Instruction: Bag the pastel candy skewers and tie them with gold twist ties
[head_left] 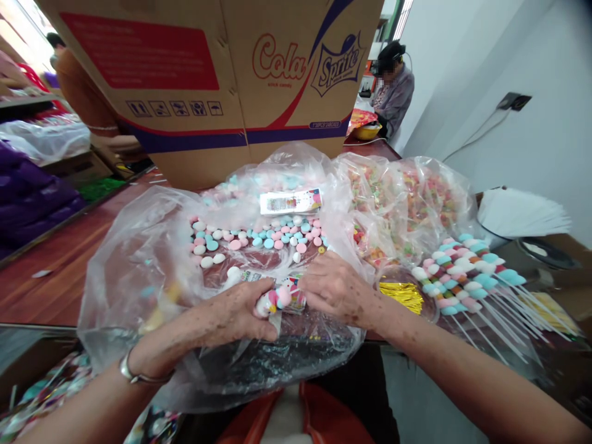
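My left hand (231, 308) is closed around a small wrapped bundle of pink, white and blue candy (274, 301) above the plastic sheet. Just to its right, my right hand (335, 287) has its fingers pressed together at a printed wrapper (296, 293); what they pinch is too small to make out. Loose pink, white and blue candies (268, 237) lie on the clear plastic beyond both hands. A stack of printed labels (290, 202) rests on the candy bag behind them. Gold twist ties (401, 296) sit in a round container right of my right hand.
Skewered marshmallow-like candy sticks (472, 271) lie at the right, near bags of colourful sweets (416, 197). A large cardboard box (198, 74) stands at the back. Below left is a box of wrapped candies (50, 394). One person (395, 92) sits back right; another stands at left.
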Demonstrator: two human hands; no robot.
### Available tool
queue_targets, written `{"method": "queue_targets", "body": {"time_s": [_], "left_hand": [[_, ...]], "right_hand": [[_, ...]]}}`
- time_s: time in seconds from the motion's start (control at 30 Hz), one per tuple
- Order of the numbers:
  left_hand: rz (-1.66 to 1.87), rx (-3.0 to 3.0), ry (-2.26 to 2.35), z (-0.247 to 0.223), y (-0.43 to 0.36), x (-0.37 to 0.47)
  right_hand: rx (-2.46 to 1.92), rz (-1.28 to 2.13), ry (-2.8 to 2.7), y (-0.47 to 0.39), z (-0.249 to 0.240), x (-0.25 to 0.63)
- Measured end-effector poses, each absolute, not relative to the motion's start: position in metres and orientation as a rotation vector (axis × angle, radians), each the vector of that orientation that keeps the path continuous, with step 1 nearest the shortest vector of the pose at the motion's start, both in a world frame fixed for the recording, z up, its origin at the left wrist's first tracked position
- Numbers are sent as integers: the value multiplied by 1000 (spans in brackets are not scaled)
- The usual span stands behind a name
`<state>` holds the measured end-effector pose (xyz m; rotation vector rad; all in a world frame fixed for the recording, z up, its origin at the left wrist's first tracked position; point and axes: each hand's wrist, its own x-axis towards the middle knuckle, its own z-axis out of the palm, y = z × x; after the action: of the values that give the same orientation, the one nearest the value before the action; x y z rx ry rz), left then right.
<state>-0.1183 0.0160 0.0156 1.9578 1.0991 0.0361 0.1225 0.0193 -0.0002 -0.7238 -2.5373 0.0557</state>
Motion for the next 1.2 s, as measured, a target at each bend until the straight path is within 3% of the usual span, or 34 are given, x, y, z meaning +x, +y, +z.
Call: {"method": "queue_targets", "body": {"time_s": [0.27,0.83,1.07,1.2], "left_hand": [[10,1874,1125,15,13,-135],[35,1437,1018,5,16,-135],[-2,1482,1014,-3,14,-133],[-19,1561,1012,-2,14,-129]], "right_hand": [[-861,364,-2541,21,4,125],[-593,-193,-2572,5,20,124],[-625,-160,-2592,5,15,115],[-799,79,-2607,8,8,113]]}}
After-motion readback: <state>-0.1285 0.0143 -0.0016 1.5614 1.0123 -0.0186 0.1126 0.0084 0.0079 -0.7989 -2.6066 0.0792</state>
